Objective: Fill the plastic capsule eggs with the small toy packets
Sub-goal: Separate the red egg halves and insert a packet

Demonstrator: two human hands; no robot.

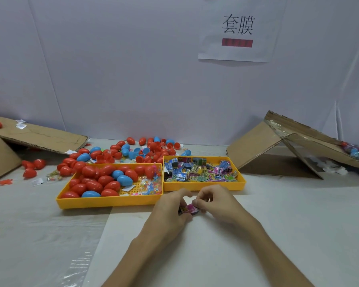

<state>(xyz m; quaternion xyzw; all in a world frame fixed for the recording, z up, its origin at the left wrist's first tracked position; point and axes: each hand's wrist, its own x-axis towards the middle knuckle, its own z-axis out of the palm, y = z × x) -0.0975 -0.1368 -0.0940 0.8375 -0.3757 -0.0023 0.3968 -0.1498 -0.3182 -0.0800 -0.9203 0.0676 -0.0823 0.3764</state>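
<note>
2 hands, 1 item. Left hand (171, 206) and right hand (217, 200) meet low over the white table sheet (195, 255). Fingers of both are curled, pinching a pink toy packet (190, 209) between them. Cannot tell whether the packet touches the sheet. No egg visible in either hand.

Bearings from the hands:
- Packet tray (203, 186) at 12 o'clock, near, heaped with printed packets.
- Egg tray (110, 203) at 10 o'clock, holding closed red and blue eggs and some clear bags.
- Loose eggs (133, 152) at 11 o'clock, behind both trays, some split into halves.
- Cardboard flaps at 9 and 2 o'clock.

Risks, as judged:
- Packet looks flat and wide. Unless folded tight, an edge may catch in an egg's seam and the halves won't close.
- Glossy film held by fingertips only: a slip drops it.
- Eggs are round. 1 nudged from the heap could roll away under the cardboard.
- Reaching toward 10 o'clock, a wrist could clip the tray rim.
</note>
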